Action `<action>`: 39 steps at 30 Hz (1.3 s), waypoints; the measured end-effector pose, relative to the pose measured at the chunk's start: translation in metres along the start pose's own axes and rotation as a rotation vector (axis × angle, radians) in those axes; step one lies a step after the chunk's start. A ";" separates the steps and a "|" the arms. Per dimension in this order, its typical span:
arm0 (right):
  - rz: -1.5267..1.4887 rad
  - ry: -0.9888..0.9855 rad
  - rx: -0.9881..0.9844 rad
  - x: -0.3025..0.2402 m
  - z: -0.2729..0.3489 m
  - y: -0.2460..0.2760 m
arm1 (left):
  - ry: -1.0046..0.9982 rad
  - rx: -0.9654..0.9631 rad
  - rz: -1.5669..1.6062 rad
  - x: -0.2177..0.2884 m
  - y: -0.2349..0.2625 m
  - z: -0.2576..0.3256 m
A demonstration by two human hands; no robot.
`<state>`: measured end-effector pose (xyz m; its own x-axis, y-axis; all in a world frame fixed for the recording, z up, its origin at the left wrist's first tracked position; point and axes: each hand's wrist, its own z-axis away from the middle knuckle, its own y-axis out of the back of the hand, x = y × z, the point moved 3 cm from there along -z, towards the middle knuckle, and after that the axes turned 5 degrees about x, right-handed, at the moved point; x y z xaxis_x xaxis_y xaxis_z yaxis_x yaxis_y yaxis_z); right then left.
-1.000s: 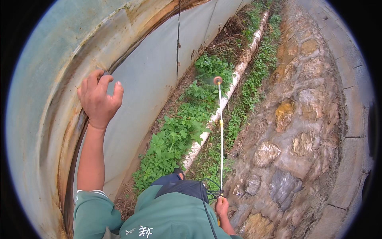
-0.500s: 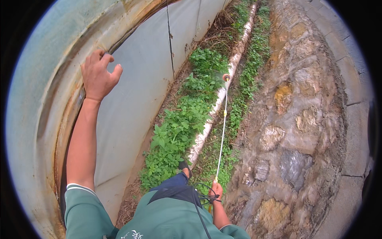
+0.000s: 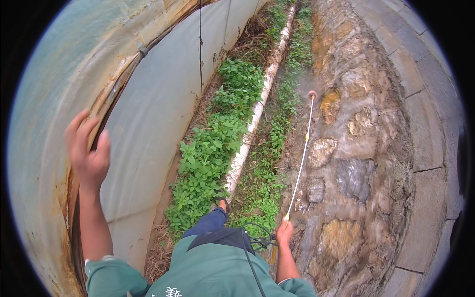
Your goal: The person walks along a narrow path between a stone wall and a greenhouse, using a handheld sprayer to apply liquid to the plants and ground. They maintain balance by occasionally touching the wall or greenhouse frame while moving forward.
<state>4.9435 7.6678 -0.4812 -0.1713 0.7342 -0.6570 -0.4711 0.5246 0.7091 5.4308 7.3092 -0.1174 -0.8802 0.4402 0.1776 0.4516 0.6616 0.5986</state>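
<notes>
My right hand (image 3: 284, 231) is closed round the lower end of a long white spray wand (image 3: 300, 171) with yellow joints. The wand slants up and away to a round reddish nozzle (image 3: 311, 94), which hangs near the stone wall with a faint mist beside it. My left hand (image 3: 89, 153) is raised at the left, slightly blurred, fingers apart and holding nothing. It is close to the rusty-stained rail and plastic sheeting (image 3: 148, 99); whether it touches them I cannot tell. A black cable (image 3: 262, 242) loops beside my right hand.
Leafy green weeds (image 3: 213, 143) grow along the foot of the sheeting. A whitish pipe (image 3: 257, 116) runs lengthwise through the strip, with low plants (image 3: 267, 193) on its right. A rough stone wall (image 3: 356, 178) topped by grey blocks (image 3: 428, 198) borders the right side.
The wand's nozzle has swung right, from over the white pipe to the stone wall. My left hand has come off the rail edge and moved lower. The view has shifted forward a little.
</notes>
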 end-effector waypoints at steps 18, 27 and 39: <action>0.141 0.043 0.111 0.046 0.070 -0.005 | -0.197 -0.010 -0.442 -0.065 0.077 0.060; -0.261 -0.191 -0.281 -0.020 0.016 -0.050 | -0.171 -0.072 -0.432 -0.064 0.072 0.061; -0.215 -0.089 -0.383 0.052 0.137 -0.043 | -0.205 -0.046 -0.397 -0.065 0.073 0.060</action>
<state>5.0732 7.7428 -0.5110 0.0327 0.6692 -0.7423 -0.7772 0.4840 0.4021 5.5295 7.3651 -0.1318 -0.9349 0.2720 -0.2281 0.0739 0.7775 0.6245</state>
